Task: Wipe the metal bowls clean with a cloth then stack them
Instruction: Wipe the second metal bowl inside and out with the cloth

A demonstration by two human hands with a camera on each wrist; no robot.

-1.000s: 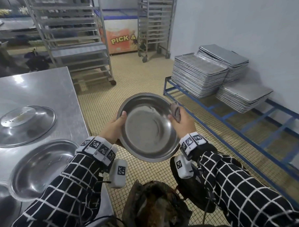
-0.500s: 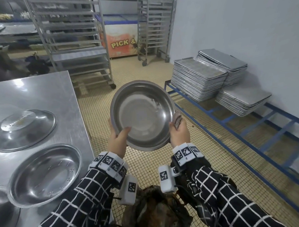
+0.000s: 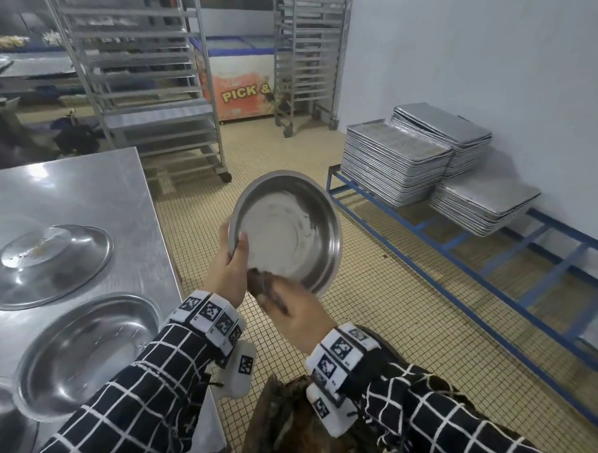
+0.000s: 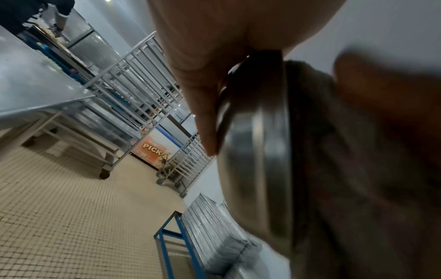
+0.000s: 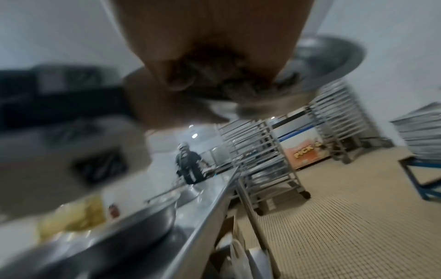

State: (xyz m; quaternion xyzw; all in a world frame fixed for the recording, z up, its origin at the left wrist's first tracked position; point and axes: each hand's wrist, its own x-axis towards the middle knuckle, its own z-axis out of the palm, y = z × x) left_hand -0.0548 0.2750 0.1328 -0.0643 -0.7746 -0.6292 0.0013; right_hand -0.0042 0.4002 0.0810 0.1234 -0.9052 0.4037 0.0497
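Right hand (image 3: 296,315) with cloth (image 3: 259,284) now at bowl (image 3: 290,226) bottom rim, left hand (image 3: 229,268) gripping.

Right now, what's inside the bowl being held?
The held bowl shows only pale smeared residue on its base. At its lower rim the right hand presses a dark cloth; the left hand grips the rim. The surface under the cloth is covered.

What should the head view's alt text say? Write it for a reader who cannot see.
Over a tiled floor, the left hand holds a tilted metal bowl by its rim while the right hand presses a dark cloth inside its near edge. Two more bowls sit on a steel table at left; stacked trays rest on a blue rack at right.
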